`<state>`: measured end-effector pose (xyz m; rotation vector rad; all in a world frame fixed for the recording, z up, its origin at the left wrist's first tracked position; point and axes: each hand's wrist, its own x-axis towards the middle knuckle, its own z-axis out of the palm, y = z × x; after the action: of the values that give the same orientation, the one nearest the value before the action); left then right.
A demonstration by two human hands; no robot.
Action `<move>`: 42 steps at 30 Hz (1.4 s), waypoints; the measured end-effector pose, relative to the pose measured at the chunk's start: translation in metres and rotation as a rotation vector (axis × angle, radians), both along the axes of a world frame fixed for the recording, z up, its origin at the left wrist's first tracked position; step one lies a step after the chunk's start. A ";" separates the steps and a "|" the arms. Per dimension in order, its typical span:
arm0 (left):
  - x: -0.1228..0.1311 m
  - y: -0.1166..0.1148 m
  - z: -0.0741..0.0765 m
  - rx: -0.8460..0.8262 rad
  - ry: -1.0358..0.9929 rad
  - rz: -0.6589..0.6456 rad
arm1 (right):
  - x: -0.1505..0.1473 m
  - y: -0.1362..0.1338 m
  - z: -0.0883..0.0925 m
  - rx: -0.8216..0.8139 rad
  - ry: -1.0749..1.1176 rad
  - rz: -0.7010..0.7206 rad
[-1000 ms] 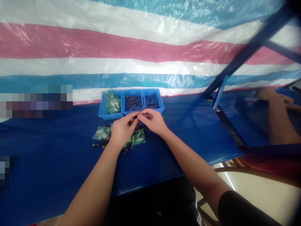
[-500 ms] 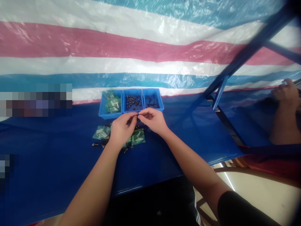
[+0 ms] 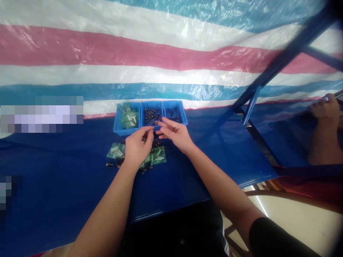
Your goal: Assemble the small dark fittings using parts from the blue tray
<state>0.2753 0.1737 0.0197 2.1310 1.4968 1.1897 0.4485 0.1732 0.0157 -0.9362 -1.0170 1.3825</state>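
My left hand [image 3: 138, 145] is closed in a pinch in front of the bins; whatever its fingertips hold is too small to make out. Just to its right, my right hand [image 3: 177, 135] has its fingers spread and holds nothing visible. Behind them stand three joined blue bins: the left bin [image 3: 115, 125] holds green bags with white pieces, the middle bin [image 3: 150, 124] small dark metal parts, the right bin [image 3: 184, 117] dark screws. Below my hands lie a green bag of pale pieces [image 3: 117, 150], another green bag [image 3: 158, 155] and loose screws [image 3: 109, 165].
The blue table [image 3: 66, 178] extends to both sides. A blue metal frame [image 3: 273, 64] rises at the right, with another person's hand [image 3: 325, 107] beyond it. A striped plastic sheet [image 3: 150, 53] hangs behind. Blurred blocks cover parts of the left side.
My fingertips were together and have come apart. My right hand has opened and spread its fingers, while my left hand has shifted slightly left, still pinched.
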 end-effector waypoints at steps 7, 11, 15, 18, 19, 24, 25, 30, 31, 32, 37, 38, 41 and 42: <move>0.000 0.001 -0.002 0.008 -0.018 0.028 | 0.004 0.004 -0.001 0.005 -0.063 -0.081; 0.000 0.001 -0.001 0.005 -0.012 0.036 | 0.013 0.005 -0.010 0.139 -0.655 -0.089; 0.000 0.000 0.000 -0.001 -0.007 0.044 | 0.019 0.000 -0.005 0.273 -1.016 0.087; 0.000 0.000 0.001 -0.004 -0.012 0.038 | 0.024 -0.003 0.002 0.285 -1.099 0.183; 0.000 -0.001 0.001 -0.007 -0.016 0.033 | 0.026 -0.003 0.003 0.282 -1.100 0.214; 0.001 -0.002 0.002 -0.024 -0.013 0.003 | 0.033 -0.001 0.005 0.261 -1.072 0.400; 0.001 -0.002 0.002 -0.025 -0.012 0.000 | 0.033 0.000 0.004 0.273 -1.087 0.405; 0.002 -0.003 0.002 -0.034 -0.010 -0.010 | 0.031 0.003 -0.002 0.317 -1.167 0.414; 0.002 -0.003 0.002 -0.037 -0.010 -0.012 | 0.030 0.003 -0.002 0.318 -1.177 0.419; 0.002 -0.002 0.002 -0.041 -0.010 -0.014 | 0.030 0.002 -0.002 0.318 -1.188 0.413; 0.001 -0.001 0.000 -0.046 -0.007 -0.021 | 0.027 -0.003 0.003 0.303 -1.234 0.284; 0.001 -0.001 0.000 -0.044 -0.006 -0.022 | 0.026 -0.003 0.004 0.293 -1.237 0.266; 0.000 -0.001 -0.001 -0.053 0.001 -0.026 | 0.025 -0.004 0.006 0.293 -1.217 0.235; 0.000 -0.001 -0.001 -0.057 0.002 -0.028 | 0.025 -0.003 0.006 0.308 -1.195 0.224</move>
<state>0.2756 0.1730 0.0183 2.1093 1.4794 1.1221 0.4736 0.1699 0.0220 -1.4573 -2.1939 0.6940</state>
